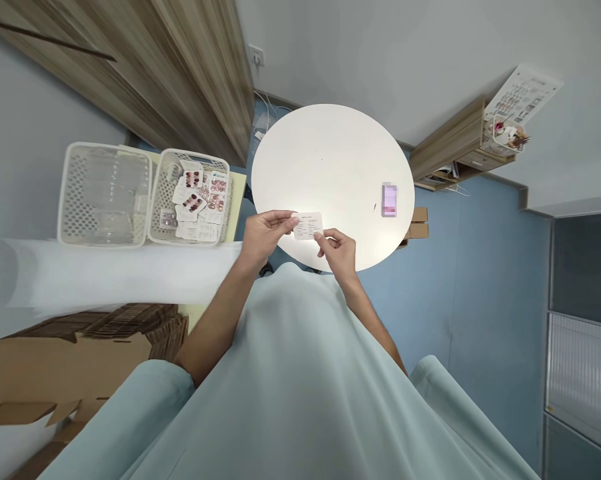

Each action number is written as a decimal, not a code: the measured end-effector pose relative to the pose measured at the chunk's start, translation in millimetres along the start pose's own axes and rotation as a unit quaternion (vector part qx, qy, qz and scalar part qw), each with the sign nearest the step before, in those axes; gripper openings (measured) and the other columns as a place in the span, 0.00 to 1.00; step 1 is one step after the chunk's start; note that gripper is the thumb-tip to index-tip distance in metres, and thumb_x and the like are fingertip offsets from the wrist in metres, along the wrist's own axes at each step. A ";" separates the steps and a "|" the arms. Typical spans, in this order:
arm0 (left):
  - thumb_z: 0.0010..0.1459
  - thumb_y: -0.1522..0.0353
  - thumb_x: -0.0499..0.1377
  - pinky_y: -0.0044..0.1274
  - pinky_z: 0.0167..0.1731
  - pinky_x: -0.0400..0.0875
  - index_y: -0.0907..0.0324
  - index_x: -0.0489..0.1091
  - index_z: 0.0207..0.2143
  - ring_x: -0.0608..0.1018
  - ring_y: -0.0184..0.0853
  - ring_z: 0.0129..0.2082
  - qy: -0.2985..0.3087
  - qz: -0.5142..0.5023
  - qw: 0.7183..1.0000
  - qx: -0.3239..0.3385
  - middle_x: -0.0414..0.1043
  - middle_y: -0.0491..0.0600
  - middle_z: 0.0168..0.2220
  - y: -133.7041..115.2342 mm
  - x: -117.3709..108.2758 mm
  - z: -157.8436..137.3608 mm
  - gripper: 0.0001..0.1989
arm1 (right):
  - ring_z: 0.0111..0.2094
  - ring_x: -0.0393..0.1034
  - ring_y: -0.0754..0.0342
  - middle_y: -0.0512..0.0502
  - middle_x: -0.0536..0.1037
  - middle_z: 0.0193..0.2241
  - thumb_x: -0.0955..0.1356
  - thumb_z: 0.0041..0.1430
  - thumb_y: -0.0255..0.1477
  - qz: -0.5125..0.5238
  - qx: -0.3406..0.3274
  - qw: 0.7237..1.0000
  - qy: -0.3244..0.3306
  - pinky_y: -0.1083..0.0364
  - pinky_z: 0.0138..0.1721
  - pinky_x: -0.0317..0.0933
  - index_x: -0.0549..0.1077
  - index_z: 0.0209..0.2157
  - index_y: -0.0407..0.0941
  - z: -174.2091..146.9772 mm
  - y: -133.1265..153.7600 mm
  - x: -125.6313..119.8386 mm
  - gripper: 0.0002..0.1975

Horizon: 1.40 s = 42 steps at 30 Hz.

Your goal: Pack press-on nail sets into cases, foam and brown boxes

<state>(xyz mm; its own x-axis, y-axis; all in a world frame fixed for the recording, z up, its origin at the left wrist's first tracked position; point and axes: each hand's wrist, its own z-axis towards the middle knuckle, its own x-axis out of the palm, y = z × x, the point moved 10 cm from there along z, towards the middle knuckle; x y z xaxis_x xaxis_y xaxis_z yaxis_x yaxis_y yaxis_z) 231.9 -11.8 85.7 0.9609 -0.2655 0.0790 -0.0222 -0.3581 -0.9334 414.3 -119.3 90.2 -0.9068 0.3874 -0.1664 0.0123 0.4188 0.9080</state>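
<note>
A small white printed card [307,227] with rounded corners is held level over the near edge of the round white table [325,147]. My left hand [266,235] pinches its left end between thumb and fingers. At the lower right corner, my right hand [339,252] grips it with thumb and fingertips. Lines of small text face up, too small to read. To the left, a white basket [155,227] holds several similar cards [193,203] bearing red and pink press-on nails.
Beside that basket stands another white basket [63,193] with clear plastic pieces inside. A blurred pink rectangle [389,200] lies on the table's right side. White sheeting [120,273] and flattened cardboard boxes [105,360] are at left. A wooden shelf [450,143] stands at right.
</note>
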 end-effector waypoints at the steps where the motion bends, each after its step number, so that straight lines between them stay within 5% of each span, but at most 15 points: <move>1: 0.44 0.45 0.81 0.38 0.46 0.82 0.61 0.86 0.43 0.85 0.46 0.41 0.004 0.002 1.000 -0.003 0.87 0.58 0.41 -0.7 -1.3 -0.4 0.33 | 0.22 0.68 0.53 0.57 0.67 0.17 0.77 0.58 0.56 0.007 0.011 1.000 0.006 0.51 0.31 0.64 0.80 0.34 0.50 -0.6 -1.9 1.3 0.23; 7: 0.49 0.46 0.80 0.36 0.51 0.81 0.58 0.85 0.53 0.85 0.45 0.47 0.092 -0.044 0.994 -0.038 0.86 0.57 0.46 -1.0 2.2 -3.4 0.36 | 0.22 0.65 0.56 0.52 0.75 0.21 0.79 0.54 0.56 0.055 0.042 0.996 0.058 0.53 0.26 0.56 0.80 0.32 0.48 -3.2 -1.1 11.0 0.25; 11: 0.50 0.44 0.80 0.39 0.58 0.79 0.57 0.82 0.61 0.84 0.51 0.56 0.215 -0.108 0.968 -0.072 0.85 0.61 0.53 1.7 20.2 -10.2 0.42 | 0.21 0.59 0.58 0.55 0.70 0.18 0.79 0.52 0.57 0.113 0.091 0.976 0.162 0.54 0.25 0.53 0.78 0.28 0.48 -4.6 -8.4 31.7 0.26; 14: 0.50 0.44 0.80 0.41 0.60 0.78 0.56 0.82 0.62 0.83 0.55 0.59 0.250 -0.131 0.956 -0.074 0.85 0.64 0.56 1.2 27.8 -15.1 0.42 | 0.21 0.58 0.59 0.56 0.68 0.17 0.80 0.51 0.56 0.141 0.122 0.959 0.214 0.55 0.25 0.53 0.77 0.28 0.48 -6.6 -16.6 43.3 0.26; 17: 0.50 0.46 0.80 0.42 0.60 0.77 0.57 0.83 0.60 0.84 0.54 0.58 0.227 -0.123 0.963 -0.073 0.85 0.64 0.57 3.1 27.6 -16.5 0.40 | 0.23 0.62 0.58 0.54 0.73 0.21 0.79 0.54 0.55 0.118 0.113 0.966 0.202 0.55 0.26 0.55 0.80 0.31 0.47 -5.6 -19.0 41.7 0.25; 22: 0.49 0.47 0.81 0.41 0.63 0.76 0.58 0.81 0.61 0.81 0.54 0.62 0.136 -0.086 0.985 -0.057 0.83 0.64 0.59 4.4 17.7 -15.2 0.42 | 0.31 0.70 0.56 0.47 0.84 0.42 0.79 0.59 0.51 -0.010 -0.028 0.999 0.018 0.53 0.34 0.65 0.83 0.40 0.49 -8.7 11.3 10.1 0.20; 28: 0.47 0.50 0.82 0.40 0.63 0.77 0.58 0.79 0.62 0.80 0.53 0.64 0.081 -0.025 0.996 -0.028 0.81 0.61 0.62 -1.1 12.6 -15.0 0.44 | 0.32 0.71 0.53 0.45 0.82 0.43 0.74 0.68 0.50 -0.144 -0.131 0.981 -0.007 0.52 0.37 0.67 0.80 0.37 0.51 -28.3 35.0 26.7 0.17; 33: 0.51 0.48 0.79 0.38 0.59 0.78 0.59 0.80 0.60 0.83 0.50 0.58 0.050 0.004 0.999 0.001 0.83 0.59 0.55 -2.9 -1.7 -9.9 0.40 | 0.32 0.72 0.52 0.44 0.83 0.41 0.71 0.69 0.52 -0.121 -0.112 0.985 -0.040 0.51 0.37 0.69 0.80 0.36 0.50 -20.1 29.5 16.5 0.20; 38: 0.50 0.50 0.79 0.35 0.50 0.79 0.60 0.84 0.53 0.84 0.45 0.46 0.031 0.011 0.999 0.003 0.83 0.54 0.41 -4.5 -16.9 -5.3 0.34 | 0.23 0.69 0.52 0.54 0.71 0.20 0.77 0.59 0.57 -0.020 -0.013 1.000 0.016 0.52 0.29 0.64 0.81 0.34 0.50 -2.2 7.9 8.2 0.24; 42: 0.51 0.50 0.79 0.33 0.48 0.79 0.60 0.84 0.55 0.83 0.42 0.43 0.067 -0.006 0.998 -0.006 0.81 0.52 0.38 -8.6 -12.5 -4.0 0.35 | 0.22 0.67 0.55 0.55 0.70 0.18 0.79 0.55 0.58 0.032 0.011 0.998 0.057 0.54 0.26 0.59 0.82 0.33 0.49 3.7 3.4 8.5 0.25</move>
<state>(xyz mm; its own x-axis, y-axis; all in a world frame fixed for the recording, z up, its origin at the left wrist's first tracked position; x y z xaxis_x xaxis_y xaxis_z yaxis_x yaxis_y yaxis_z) 219.0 -9.0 94.1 0.9158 -0.3780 0.1359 -0.0156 -0.3716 -0.9283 408.2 -111.6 90.5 -0.9459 0.3184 -0.0620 0.0800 0.4142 0.9067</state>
